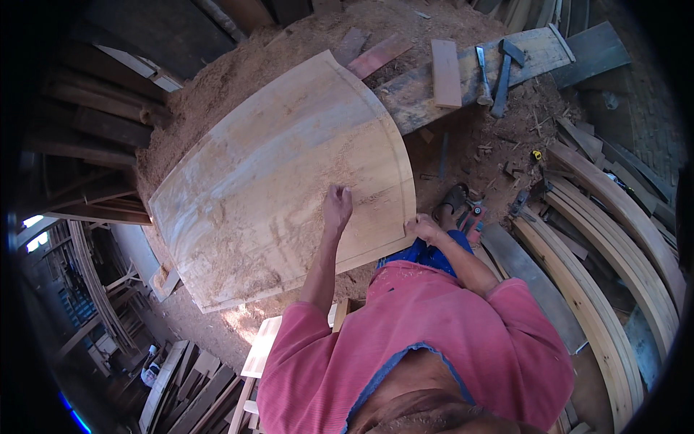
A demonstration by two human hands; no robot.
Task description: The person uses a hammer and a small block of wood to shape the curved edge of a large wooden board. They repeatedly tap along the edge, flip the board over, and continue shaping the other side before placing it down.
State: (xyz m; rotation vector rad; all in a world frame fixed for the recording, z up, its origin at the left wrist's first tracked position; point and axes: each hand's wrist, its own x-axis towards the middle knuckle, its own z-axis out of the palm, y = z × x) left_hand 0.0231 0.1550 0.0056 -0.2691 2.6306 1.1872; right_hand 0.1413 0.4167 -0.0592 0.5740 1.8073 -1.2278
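Note:
A large pale wooden panel (282, 159) with a curved right end lies in front of me, dusted with sawdust and shavings. Over its near right part is my left hand (337, 208), fingers curled together; anything inside them is too small to make out. My right hand (428, 230) is at the panel's right edge near the close corner, with its fingers bent and pressed together. Whether those fingers pinch the edge or a small thing is hidden. A thin line or groove runs along the panel's curved border.
Beyond the panel, a plank bench (535, 54) carries a hammer (506, 69), a chisel (482, 72) and a reddish wood block (446, 72). Curved timber pieces (593, 289) are stacked at right. A red tool (473, 223) lies by my foot. Scrap boards (191, 390) fill the lower left.

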